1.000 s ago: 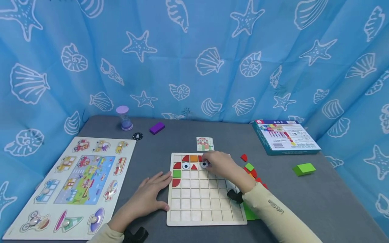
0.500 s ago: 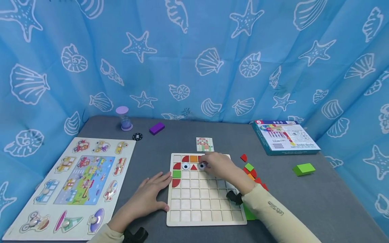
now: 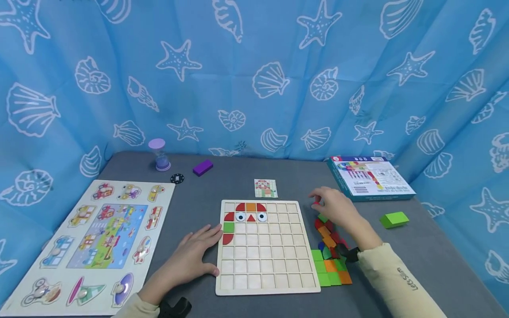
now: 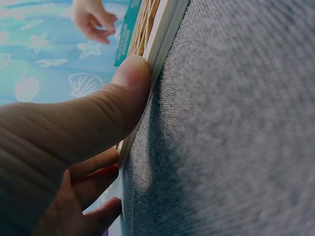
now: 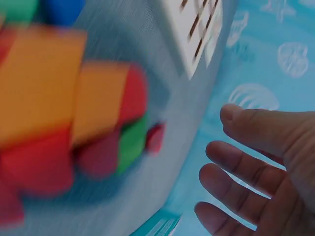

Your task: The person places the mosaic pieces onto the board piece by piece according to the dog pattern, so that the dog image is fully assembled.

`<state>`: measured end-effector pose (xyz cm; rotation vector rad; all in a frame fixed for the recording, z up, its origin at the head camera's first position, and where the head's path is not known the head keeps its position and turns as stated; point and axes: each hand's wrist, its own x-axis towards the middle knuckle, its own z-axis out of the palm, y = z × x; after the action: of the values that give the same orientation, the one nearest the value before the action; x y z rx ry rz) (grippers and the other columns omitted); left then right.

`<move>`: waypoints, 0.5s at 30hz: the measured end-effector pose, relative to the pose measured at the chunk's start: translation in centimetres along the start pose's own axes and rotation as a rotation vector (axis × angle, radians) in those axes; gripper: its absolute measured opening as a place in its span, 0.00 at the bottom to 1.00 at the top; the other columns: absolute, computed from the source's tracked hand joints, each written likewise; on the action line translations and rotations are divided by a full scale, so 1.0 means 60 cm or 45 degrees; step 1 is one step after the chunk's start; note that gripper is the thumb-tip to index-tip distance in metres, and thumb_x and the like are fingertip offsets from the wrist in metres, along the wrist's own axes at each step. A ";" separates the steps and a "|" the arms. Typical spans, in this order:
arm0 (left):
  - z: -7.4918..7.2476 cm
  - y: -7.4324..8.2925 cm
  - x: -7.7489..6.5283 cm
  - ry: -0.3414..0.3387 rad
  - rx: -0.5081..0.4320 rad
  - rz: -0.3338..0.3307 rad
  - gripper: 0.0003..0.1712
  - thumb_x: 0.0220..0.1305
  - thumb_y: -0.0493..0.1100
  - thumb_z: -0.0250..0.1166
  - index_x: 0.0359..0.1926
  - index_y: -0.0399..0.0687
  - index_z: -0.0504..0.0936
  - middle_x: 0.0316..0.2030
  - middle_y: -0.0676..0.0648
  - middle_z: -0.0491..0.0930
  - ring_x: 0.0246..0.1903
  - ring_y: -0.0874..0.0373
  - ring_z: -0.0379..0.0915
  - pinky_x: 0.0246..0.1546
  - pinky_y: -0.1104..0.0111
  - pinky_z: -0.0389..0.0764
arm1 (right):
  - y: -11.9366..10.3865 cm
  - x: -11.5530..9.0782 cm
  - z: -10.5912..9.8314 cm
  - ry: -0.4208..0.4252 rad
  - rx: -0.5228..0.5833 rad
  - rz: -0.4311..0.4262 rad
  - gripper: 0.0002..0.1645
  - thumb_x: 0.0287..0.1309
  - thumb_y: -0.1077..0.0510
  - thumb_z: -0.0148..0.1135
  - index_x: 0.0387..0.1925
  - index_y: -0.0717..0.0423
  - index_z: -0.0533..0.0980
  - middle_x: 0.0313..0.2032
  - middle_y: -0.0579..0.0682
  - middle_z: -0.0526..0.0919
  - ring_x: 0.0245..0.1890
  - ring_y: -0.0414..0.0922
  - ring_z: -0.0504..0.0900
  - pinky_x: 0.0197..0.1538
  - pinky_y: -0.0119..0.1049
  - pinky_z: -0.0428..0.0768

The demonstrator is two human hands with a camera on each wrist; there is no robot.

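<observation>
A pale wooden grid board [image 3: 262, 251] lies in front of me. Its upper left cells hold red, orange and green pieces and two eye discs, the right one [image 3: 262, 216] beside a red triangle [image 3: 251, 217]. My left hand [image 3: 191, 256] rests spread at the board's left edge; in the left wrist view its thumb [image 4: 133, 73] touches the rim. My right hand [image 3: 338, 207] hovers beyond the board's upper right corner, over a small red piece [image 5: 155, 137]. Its thumb and fingers [image 5: 229, 187] are apart, holding nothing, in the right wrist view.
Loose coloured pieces [image 3: 330, 267] lie along the board's right side. A pattern card [image 3: 265, 188] lies behind it. Farther out are a boxed set [image 3: 374, 179], a green block [image 3: 394, 220], a purple block [image 3: 203, 168], an hourglass [image 3: 161, 154], a black chip [image 3: 177, 178] and a knob puzzle [image 3: 95, 238].
My right hand has set the second eye disc in the cell right of the red triangle, let go and moved right to the small red piece. The left hand stays at the board.
</observation>
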<state>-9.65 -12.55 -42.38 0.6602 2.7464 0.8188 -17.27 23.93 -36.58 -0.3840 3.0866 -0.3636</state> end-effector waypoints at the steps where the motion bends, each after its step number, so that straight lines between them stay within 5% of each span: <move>1: 0.000 -0.001 0.000 0.001 -0.002 0.000 0.52 0.34 0.54 0.73 0.63 0.49 0.63 0.65 0.52 0.56 0.65 0.49 0.46 0.58 0.42 0.47 | 0.011 0.001 -0.001 -0.002 0.006 0.032 0.14 0.48 0.59 0.63 0.41 0.56 0.78 0.31 0.49 0.77 0.25 0.42 0.70 0.25 0.33 0.71; 7: -0.001 -0.001 -0.001 0.006 -0.006 -0.001 0.51 0.34 0.53 0.73 0.63 0.49 0.63 0.65 0.52 0.56 0.65 0.48 0.46 0.58 0.41 0.47 | 0.055 0.009 0.001 -0.106 0.079 0.160 0.15 0.50 0.59 0.61 0.42 0.59 0.76 0.29 0.50 0.75 0.25 0.44 0.70 0.28 0.34 0.72; 15: -0.002 0.000 0.000 -0.016 0.003 0.002 0.51 0.34 0.54 0.72 0.63 0.49 0.62 0.65 0.53 0.55 0.65 0.49 0.46 0.58 0.41 0.47 | 0.061 0.023 0.014 -0.180 0.113 0.156 0.18 0.49 0.54 0.63 0.42 0.61 0.76 0.26 0.50 0.74 0.25 0.43 0.69 0.29 0.34 0.71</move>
<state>-9.68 -12.61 -42.29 0.6660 2.7365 0.8092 -19.47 26.85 -38.23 -0.2071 2.9262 -0.4477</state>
